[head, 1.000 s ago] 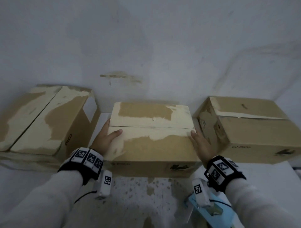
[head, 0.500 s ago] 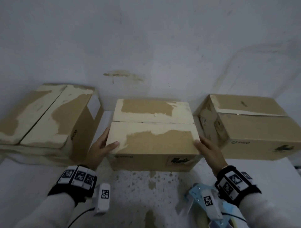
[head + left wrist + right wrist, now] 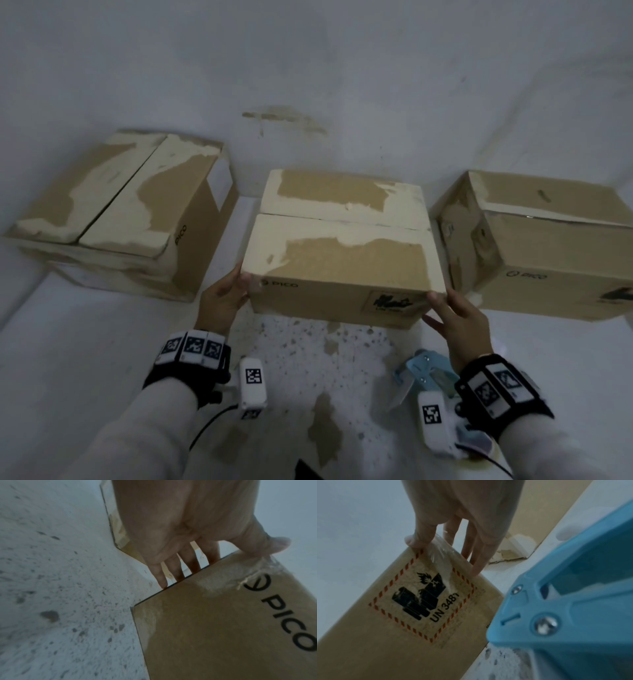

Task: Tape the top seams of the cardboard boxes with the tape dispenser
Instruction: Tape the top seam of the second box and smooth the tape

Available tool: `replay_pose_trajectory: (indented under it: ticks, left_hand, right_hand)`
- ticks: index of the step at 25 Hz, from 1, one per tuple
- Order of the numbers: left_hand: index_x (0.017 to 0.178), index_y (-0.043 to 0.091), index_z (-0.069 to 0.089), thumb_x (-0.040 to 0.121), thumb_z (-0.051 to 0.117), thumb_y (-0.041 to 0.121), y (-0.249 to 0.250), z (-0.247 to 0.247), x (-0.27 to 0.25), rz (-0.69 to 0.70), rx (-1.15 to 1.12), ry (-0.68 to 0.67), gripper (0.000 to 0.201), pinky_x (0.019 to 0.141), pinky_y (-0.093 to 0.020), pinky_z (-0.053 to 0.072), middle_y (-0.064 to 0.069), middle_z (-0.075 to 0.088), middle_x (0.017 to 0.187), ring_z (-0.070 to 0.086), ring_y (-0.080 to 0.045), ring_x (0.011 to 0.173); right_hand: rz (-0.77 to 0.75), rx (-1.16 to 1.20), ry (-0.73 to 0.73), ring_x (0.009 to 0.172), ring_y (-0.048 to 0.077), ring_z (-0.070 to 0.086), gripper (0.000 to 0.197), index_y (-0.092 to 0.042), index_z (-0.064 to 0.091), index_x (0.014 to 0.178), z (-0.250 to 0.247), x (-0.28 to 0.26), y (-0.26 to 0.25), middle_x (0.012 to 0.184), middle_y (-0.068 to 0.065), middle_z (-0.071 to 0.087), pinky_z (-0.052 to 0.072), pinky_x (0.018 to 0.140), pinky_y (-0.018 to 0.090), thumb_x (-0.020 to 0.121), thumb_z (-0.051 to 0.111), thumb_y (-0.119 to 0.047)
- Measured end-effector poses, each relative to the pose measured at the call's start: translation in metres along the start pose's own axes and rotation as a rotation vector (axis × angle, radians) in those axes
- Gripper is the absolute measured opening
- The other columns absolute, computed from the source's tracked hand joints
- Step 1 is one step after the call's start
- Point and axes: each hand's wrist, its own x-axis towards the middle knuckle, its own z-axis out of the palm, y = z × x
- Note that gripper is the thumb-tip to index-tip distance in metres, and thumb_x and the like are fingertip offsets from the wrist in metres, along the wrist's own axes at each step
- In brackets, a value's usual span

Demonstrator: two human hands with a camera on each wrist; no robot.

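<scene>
Pulled nearer since before — middle box [image 3: 342, 260] clamped at its near corners between left hand [image 3: 221, 303] and right hand [image 3: 459, 323] | seam untaped, all three boxes pending | tape dispenser [image 3: 423, 373] idle just behind right fingers [image 3: 476, 561].

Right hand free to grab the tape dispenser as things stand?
Probably yes, once it lets go. The right hand now holds the middle box at its near right corner. The blue tape dispenser lies just below that wrist on the table, with nothing between them.
</scene>
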Motion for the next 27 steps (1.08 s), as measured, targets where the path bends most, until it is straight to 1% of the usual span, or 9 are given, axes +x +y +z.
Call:
replay_pose_trajectory:
  ticks: [2, 5, 8, 9, 12, 15, 20, 23, 27]
  left_hand:
    - [0.122, -0.021, 0.044, 0.068, 0.062, 0.051, -0.001, 0.001, -0.002, -0.027, -0.036, 0.008, 0.092, 0.092, -0.034, 0.053, -0.027, 0.061, 0.119, 0.061, -0.029, 0.109]
    - [0.118, -0.019, 0.050, 0.070, 0.059, 0.051, -0.001, 0.004, -0.008, -0.055, -0.101, 0.068, 0.086, 0.083, -0.027, 0.057, -0.011, 0.066, 0.097, 0.066, -0.017, 0.094]
    - [0.116, -0.013, 0.051, 0.068, 0.065, 0.058, -0.001, 0.006, -0.009, -0.070, -0.170, 0.116, 0.087, 0.082, -0.027, 0.055, -0.022, 0.059, 0.109, 0.060, -0.028, 0.105]
    - [0.110, -0.004, 0.053, 0.068, 0.067, 0.057, -0.001, 0.006, -0.008, -0.080, -0.189, 0.131, 0.075, 0.080, -0.028, 0.056, -0.023, 0.057, 0.111, 0.058, -0.030, 0.106]
    - [0.082, 0.018, 0.046, 0.080, 0.062, 0.039, 0.000, 0.013, -0.008, -0.086, -0.220, 0.212, 0.026, 0.070, -0.022, 0.056, -0.020, 0.057, 0.107, 0.058, -0.029, 0.102]
    - [0.075, 0.021, 0.049, 0.093, 0.054, 0.025, 0.000, 0.019, -0.012, -0.050, -0.193, 0.261, 0.019, 0.068, -0.022, 0.057, -0.017, 0.059, 0.106, 0.059, -0.029, 0.103]
    - [0.078, 0.022, 0.056, 0.094, 0.054, 0.022, 0.009, 0.024, -0.016, -0.052, -0.197, 0.326, 0.016, 0.059, -0.021, 0.055, -0.009, 0.062, 0.096, 0.062, -0.024, 0.094]
    - [0.080, 0.023, 0.058, 0.093, 0.055, 0.020, 0.015, 0.029, -0.019, -0.054, -0.212, 0.355, 0.014, 0.053, -0.016, 0.053, -0.002, 0.064, 0.091, 0.062, -0.018, 0.086]
    - [0.079, 0.024, 0.064, 0.090, 0.060, 0.020, 0.018, 0.033, -0.021, -0.054, -0.174, 0.455, 0.012, 0.067, -0.026, 0.051, 0.002, 0.066, 0.086, 0.063, -0.021, 0.092]
  right_hand:
    - [0.024, 0.042, 0.014, 0.109, 0.027, 0.061, 0.086, 0.002, 0.057, 0.124, -0.002, -0.002, 0.003, 0.117, 0.015, 0.064, 0.059, 0.074, 0.026, 0.056, 0.077, -0.047]
    - [0.056, 0.084, 0.006, 0.110, 0.027, 0.061, 0.077, 0.002, 0.056, 0.124, -0.006, -0.002, 0.004, 0.122, 0.018, 0.062, 0.059, 0.075, 0.026, 0.060, 0.072, -0.038]
    - [0.067, 0.112, 0.000, 0.111, 0.023, 0.061, 0.080, -0.001, 0.055, 0.125, -0.008, -0.004, 0.004, 0.120, 0.014, 0.063, 0.059, 0.076, 0.027, 0.058, 0.073, -0.042]
    - [0.073, 0.122, -0.004, 0.110, 0.023, 0.061, 0.070, -0.002, 0.056, 0.121, -0.007, -0.004, 0.004, 0.116, 0.013, 0.065, 0.059, 0.077, 0.029, 0.063, 0.072, -0.039]
    - [0.069, 0.141, 0.034, 0.099, 0.020, 0.062, 0.013, -0.018, 0.049, 0.090, -0.007, -0.003, 0.005, 0.098, 0.007, 0.065, 0.053, 0.083, 0.038, 0.087, 0.061, -0.019]
    - [0.071, 0.125, 0.041, 0.096, 0.020, 0.062, 0.023, -0.022, 0.041, 0.075, -0.006, -0.004, 0.004, 0.095, 0.006, 0.065, 0.050, 0.083, 0.039, 0.091, 0.056, -0.015]
    - [0.062, 0.073, 0.163, 0.080, 0.019, 0.062, 0.027, -0.023, 0.043, 0.071, -0.001, -0.002, 0.001, 0.081, 0.005, 0.064, 0.046, 0.080, 0.039, 0.089, 0.058, -0.010]
    - [0.039, 0.056, 0.239, 0.078, 0.020, 0.061, 0.023, -0.023, 0.048, 0.072, 0.005, -0.002, 0.003, 0.079, 0.004, 0.064, 0.047, 0.076, 0.037, 0.088, 0.059, -0.010]
    - [-0.007, -0.007, 0.288, 0.085, 0.024, 0.063, 0.021, -0.026, 0.053, 0.076, 0.014, -0.004, 0.002, 0.081, 0.001, 0.065, 0.047, 0.076, 0.036, 0.089, 0.058, -0.010]
